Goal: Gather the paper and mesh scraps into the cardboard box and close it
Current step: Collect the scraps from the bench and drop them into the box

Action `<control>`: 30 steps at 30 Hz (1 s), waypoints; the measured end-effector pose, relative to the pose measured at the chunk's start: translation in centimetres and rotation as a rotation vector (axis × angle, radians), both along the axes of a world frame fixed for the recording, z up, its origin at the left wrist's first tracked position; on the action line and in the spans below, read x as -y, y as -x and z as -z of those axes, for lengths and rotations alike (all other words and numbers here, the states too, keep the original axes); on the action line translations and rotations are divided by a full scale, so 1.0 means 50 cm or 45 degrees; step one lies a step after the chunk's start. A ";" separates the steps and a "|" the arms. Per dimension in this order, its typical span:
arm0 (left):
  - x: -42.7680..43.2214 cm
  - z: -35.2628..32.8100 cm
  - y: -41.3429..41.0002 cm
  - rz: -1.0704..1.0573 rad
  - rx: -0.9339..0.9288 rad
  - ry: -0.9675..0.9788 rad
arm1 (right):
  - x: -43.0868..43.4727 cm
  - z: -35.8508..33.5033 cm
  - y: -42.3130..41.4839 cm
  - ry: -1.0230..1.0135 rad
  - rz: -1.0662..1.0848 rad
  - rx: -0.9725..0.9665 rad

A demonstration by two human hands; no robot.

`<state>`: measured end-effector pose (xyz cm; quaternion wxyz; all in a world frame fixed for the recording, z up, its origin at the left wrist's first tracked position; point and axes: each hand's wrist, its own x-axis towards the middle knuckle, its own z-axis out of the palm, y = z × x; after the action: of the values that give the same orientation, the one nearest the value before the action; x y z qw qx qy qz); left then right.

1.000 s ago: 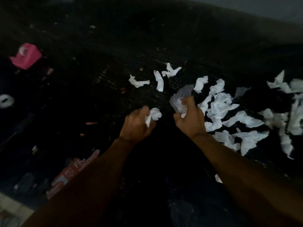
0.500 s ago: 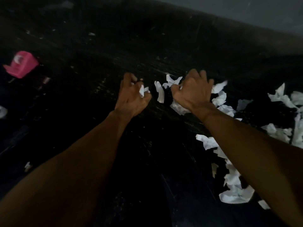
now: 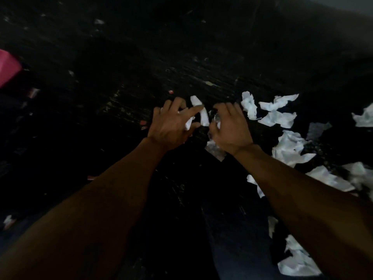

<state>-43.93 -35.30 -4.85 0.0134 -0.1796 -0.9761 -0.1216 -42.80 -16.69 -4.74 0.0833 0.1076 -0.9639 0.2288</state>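
left hand (image 3: 171, 125) grips paper scrap (image 3: 189, 123); right hand (image 3: 231, 128) grips translucent scrap (image 3: 216, 149).

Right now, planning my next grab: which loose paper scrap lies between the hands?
The narrow white strip between left hand and right hand; all others lie outside them.

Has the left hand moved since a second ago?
Yes. The left hand went forward, from well short of the long white strip to right beside it.
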 end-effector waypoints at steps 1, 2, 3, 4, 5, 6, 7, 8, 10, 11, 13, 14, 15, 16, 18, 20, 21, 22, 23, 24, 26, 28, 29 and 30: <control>-0.005 -0.004 0.001 -0.025 0.031 -0.033 | -0.002 0.002 -0.004 -0.070 0.036 -0.034; -0.008 -0.003 -0.003 -0.047 0.033 -0.077 | -0.004 0.005 -0.010 -0.128 0.078 -0.045; -0.011 0.002 -0.008 -0.053 0.010 -0.106 | -0.005 0.007 -0.017 -0.183 0.128 -0.066; -0.016 0.004 -0.016 -0.051 -0.016 -0.126 | -0.005 0.009 -0.026 -0.253 0.165 -0.090; -0.021 0.007 -0.026 -0.031 -0.023 -0.144 | -0.005 0.007 -0.037 -0.316 0.184 -0.111; -0.028 0.006 -0.039 -0.010 -0.011 -0.147 | -0.006 0.007 -0.048 -0.354 0.189 -0.117; -0.035 0.003 -0.048 0.008 -0.006 -0.155 | -0.009 0.003 -0.058 -0.362 0.185 -0.103; -0.041 0.000 -0.057 0.001 0.018 -0.188 | -0.014 -0.004 -0.069 -0.339 0.189 -0.066; -0.052 -0.026 -0.081 -0.093 0.077 -0.319 | -0.031 -0.022 -0.094 -0.225 0.260 0.035; -0.055 -0.043 -0.091 -0.146 0.102 -0.387 | -0.042 -0.034 -0.105 -0.140 0.336 0.089; -0.059 -0.085 -0.112 -0.209 0.198 -0.460 | -0.070 -0.069 -0.126 0.018 0.445 0.153; -0.060 -0.112 -0.121 -0.211 0.252 -0.478 | -0.084 -0.091 -0.138 0.092 0.470 0.150; -0.061 -0.136 -0.127 -0.188 0.279 -0.502 | -0.098 -0.115 -0.150 0.158 0.486 0.142; -0.064 -0.161 -0.133 -0.158 0.290 -0.535 | -0.113 -0.139 -0.163 0.212 0.498 0.150; -0.076 -0.209 -0.144 -0.105 0.263 -0.570 | -0.146 -0.187 -0.191 0.288 0.510 0.161; -0.099 -0.254 -0.156 -0.049 0.212 -0.564 | -0.184 -0.235 -0.223 0.271 0.503 0.113; -0.115 -0.276 -0.165 -0.032 0.203 -0.553 | -0.204 -0.259 -0.241 0.260 0.497 0.075; -0.132 -0.297 -0.177 -0.018 0.205 -0.538 | -0.225 -0.283 -0.260 0.258 0.497 0.050; -0.151 -0.315 -0.190 -0.002 0.200 -0.521 | -0.247 -0.307 -0.280 0.265 0.499 0.036; -0.172 -0.332 -0.204 0.022 0.184 -0.508 | -0.270 -0.328 -0.300 0.270 0.507 0.037; -0.217 -0.360 -0.239 0.071 0.127 -0.491 | -0.321 -0.360 -0.341 0.262 0.530 0.011; -0.266 -0.385 -0.281 0.113 0.062 -0.478 | -0.372 -0.385 -0.385 0.249 0.558 -0.029; -0.292 -0.397 -0.304 0.124 0.042 -0.465 | -0.397 -0.394 -0.407 0.245 0.567 -0.050; -0.319 -0.407 -0.327 0.132 0.032 -0.449 | -0.420 -0.404 -0.429 0.238 0.571 -0.067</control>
<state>-27.56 -19.37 15.49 0.0261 -0.2229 -0.9292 -0.2936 -21.32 4.31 15.45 0.1665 -0.1113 -0.9359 0.2899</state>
